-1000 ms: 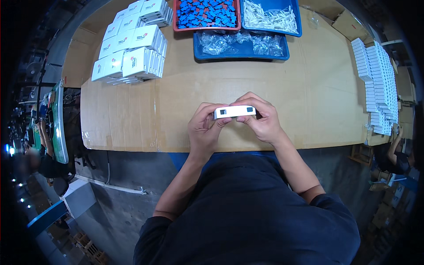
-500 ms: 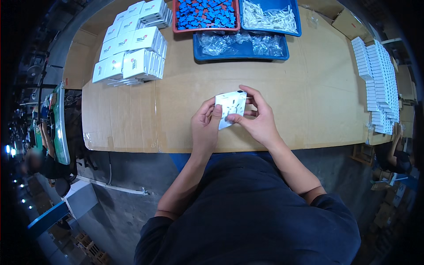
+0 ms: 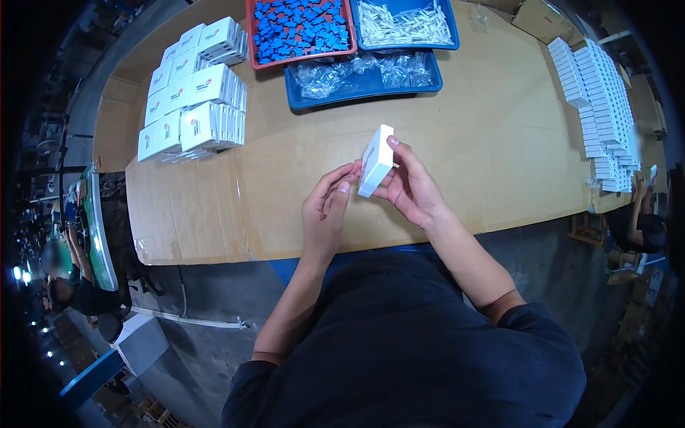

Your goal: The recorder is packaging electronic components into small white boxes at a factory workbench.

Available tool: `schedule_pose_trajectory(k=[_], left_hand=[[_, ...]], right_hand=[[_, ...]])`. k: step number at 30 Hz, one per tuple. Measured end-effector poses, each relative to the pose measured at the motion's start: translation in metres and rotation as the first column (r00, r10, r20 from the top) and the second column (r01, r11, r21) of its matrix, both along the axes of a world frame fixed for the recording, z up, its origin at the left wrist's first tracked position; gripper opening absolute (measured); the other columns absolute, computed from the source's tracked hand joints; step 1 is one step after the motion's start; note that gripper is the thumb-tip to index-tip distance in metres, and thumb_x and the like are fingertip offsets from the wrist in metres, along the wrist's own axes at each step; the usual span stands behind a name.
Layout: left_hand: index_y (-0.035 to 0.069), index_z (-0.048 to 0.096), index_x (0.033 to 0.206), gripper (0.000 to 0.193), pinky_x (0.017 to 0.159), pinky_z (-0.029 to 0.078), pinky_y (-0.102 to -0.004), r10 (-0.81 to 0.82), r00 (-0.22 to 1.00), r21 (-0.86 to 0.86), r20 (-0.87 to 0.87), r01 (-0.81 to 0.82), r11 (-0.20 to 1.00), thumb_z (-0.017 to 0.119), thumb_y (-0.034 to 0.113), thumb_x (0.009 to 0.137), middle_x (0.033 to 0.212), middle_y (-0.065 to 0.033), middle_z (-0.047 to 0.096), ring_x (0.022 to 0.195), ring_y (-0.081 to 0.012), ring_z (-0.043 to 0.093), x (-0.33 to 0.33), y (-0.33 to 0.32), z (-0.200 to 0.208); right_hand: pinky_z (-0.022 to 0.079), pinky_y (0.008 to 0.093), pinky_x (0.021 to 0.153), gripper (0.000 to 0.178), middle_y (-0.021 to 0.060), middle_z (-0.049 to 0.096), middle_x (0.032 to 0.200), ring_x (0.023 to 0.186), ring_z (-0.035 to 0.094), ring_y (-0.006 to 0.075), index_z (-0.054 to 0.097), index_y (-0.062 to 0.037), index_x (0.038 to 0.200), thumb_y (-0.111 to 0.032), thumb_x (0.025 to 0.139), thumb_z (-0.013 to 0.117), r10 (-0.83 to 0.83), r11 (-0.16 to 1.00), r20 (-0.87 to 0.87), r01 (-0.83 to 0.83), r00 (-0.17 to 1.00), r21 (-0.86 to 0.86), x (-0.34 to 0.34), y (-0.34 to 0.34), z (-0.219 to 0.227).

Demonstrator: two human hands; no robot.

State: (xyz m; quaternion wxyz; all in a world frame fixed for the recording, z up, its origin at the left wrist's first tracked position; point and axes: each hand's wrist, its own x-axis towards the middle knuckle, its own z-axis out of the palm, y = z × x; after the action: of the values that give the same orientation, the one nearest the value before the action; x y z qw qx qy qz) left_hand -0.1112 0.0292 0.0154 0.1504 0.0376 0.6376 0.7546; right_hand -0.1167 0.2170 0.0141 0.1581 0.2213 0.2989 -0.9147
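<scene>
Smooth white flat box [image 3: 376, 161] mid-frame, pinched in right hand [image 3: 412, 187]; left hand [image 3: 325, 212] open, fingertips touching it.

a small white box [image 3: 376, 160] of smooth matt card stood on end in the bare right hand [image 3: 410, 187], the left hand [image 3: 325, 214] touching its lower edge. the table [image 3: 499, 143] was covered in dull brown corrugated cardboard, creased and taped with glossy clear tape along the near edge. a red plastic tray [image 3: 250, 43] held glossy blue plastic pieces [image 3: 303, 28]; one blue plastic tray [image 3: 446, 28] held white plastic parts [image 3: 403, 18], another [image 3: 357, 89] shiny crinkled clear plastic bags [image 3: 357, 68]. stacked white card boxes [image 3: 193, 100] looked smooth, with a slight sheen. the person's dark shirt [image 3: 428, 357] was soft matt cloth
</scene>
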Motion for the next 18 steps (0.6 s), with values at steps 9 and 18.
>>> schedule_pose_trajectory(k=[9,18], left_hand=[[-0.007,0.063,0.132,0.031,0.107,0.050,-0.0342,0.020,0.999,-0.142,0.038,-0.015,0.990,0.056,0.013,0.109,0.126,-0.0160,0.071,0.120,-0.0212,0.066,0.001,0.007,-0.029],[0.001,0.070,0.120,0.021,0.095,0.052,-0.0338,-0.269,0.946,-0.291,-0.180,0.210,0.933,0.062,0.010,0.103,0.111,-0.0096,0.074,0.104,-0.0201,0.067,0.001,0.102,-0.060]], right_hand=[[0.053,0.0335,0.102,0.107,0.0171,0.050,0.143,0.124,0.059,0.0193,0.018,-0.0124,0.166,0.006,0.079,0.078,0.208,0.729,-0.329,0.078,0.921,0.680,0.011,0.033,-0.051],[0.047,0.0424,0.109,0.112,0.0251,0.045,0.151,0.138,0.049,0.0325,0.018,-0.0061,0.165,-0.006,0.074,0.084,-0.346,0.288,-0.389,0.491,0.854,0.822,0.043,0.205,-0.066]])
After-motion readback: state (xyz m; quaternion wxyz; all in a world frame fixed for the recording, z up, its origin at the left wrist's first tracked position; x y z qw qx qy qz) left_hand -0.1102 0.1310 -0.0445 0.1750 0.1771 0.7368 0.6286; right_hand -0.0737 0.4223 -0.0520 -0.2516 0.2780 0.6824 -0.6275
